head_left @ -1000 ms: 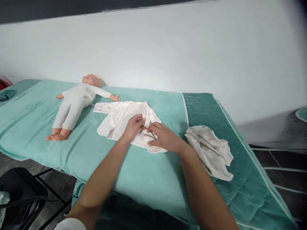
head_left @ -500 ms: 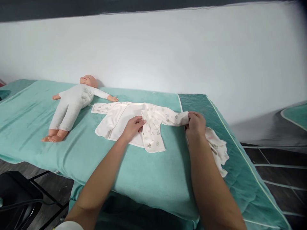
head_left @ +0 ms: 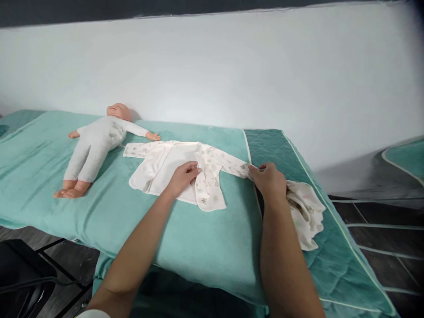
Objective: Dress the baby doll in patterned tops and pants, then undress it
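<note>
A white baby shirt [head_left: 212, 185] with a small printed pattern lies spread on the green bed cover, its front open and both sleeves stretched sideways. My left hand [head_left: 183, 176] pinches the edge of its right-hand front panel. At the cuff of the right-hand sleeve, my right hand [head_left: 269, 179] has its fingers closed on the fabric; the cuff itself is partly hidden by the fingers. To the left lies a baby doll [head_left: 96, 141] on its back in a white suit, one arm reaching towards the shirt's far sleeve.
A crumpled printed cloth garment [head_left: 306, 212] lies on the darker quilted cover [head_left: 344, 265] at the right, beside my right forearm. The white wall [head_left: 212, 75] runs behind the bed. A black chair [head_left: 23, 269] stands at the lower left.
My right hand has moved slightly down with the sleeve, which now slants lower at the cuff. My left hand keeps its hold on the front panel. The view has shifted a little.
</note>
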Available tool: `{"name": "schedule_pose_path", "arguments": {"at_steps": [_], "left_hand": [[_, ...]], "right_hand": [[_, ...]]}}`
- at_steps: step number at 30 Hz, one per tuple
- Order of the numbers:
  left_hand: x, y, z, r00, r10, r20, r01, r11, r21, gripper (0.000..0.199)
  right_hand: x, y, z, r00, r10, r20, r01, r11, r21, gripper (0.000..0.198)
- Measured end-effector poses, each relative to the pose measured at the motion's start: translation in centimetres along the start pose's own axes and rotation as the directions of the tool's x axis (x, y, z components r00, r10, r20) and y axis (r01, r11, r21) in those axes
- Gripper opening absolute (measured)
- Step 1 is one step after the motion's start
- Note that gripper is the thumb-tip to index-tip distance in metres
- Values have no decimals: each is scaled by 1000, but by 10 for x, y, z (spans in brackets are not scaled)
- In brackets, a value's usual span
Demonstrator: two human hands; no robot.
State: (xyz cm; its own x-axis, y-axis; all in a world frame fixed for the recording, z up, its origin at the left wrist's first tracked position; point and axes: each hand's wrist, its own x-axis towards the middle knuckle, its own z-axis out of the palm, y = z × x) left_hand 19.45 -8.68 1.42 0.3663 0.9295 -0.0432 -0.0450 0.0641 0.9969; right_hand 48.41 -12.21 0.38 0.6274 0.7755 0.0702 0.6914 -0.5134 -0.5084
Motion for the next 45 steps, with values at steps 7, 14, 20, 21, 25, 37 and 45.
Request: {"name": "schedule_pose_path", "arguments": {"at_steps": [7, 14, 20, 21, 25, 37, 45], "left_hand": [[-1, -1, 0, 999, -10, 38, 11, 1000, -22, 47], [-5, 0, -1, 997, -4, 75, 2, 999, 34, 49], [1, 1, 9, 994, 6, 113, -19, 994, 107, 41], [3, 1, 13, 995, 5, 105, -16, 994, 105, 38], [6, -4, 31, 998, 3, 68, -6, 999, 42, 29], [-19, -9, 34, 970, 233, -72, -152, 807, 570, 23], [-85, -20, 70, 934, 319, -159, -40, 538, 842, 47]], "right_hand": [[5, 3, -3, 969, -76, -236, 143, 949, 280, 27], [4, 1, -1, 889, -121, -443, 260, 928, 268, 30], [-29, -42, 14, 845, -467, -262, 535, 751, 386, 39], [-35, -50, 18, 822, -544, -171, 558, 706, 435, 44], [-47, -64, 32, 735, -645, 207, 488, 716, 499, 65], [-32, -61, 46, 835, -529, 151, 384, 757, 528, 55], [-20, -87, 55, 838, -510, 194, 400, 815, 419, 35]]}}
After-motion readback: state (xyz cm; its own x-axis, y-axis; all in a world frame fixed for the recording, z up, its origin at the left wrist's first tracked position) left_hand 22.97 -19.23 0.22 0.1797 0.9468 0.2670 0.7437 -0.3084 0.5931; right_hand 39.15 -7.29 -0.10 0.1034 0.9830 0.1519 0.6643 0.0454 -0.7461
